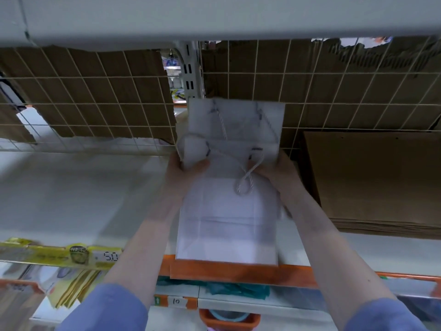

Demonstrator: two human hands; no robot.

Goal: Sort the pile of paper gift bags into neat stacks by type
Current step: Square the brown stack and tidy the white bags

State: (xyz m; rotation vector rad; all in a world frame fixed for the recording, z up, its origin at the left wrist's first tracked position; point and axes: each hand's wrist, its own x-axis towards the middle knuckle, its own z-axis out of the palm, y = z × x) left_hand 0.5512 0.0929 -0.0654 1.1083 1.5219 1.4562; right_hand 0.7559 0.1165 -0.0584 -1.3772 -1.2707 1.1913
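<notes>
On the shelf (71,192), my left hand (185,172) and right hand (274,173) pinch the far edges of white paper gift bags (226,223): light, floppy, easily creased, best held by both sides.

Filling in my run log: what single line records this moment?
step: stacking white bags | left hand: grips white bag | right hand: grips same bag | brown bag stack: right on shelf
</notes>
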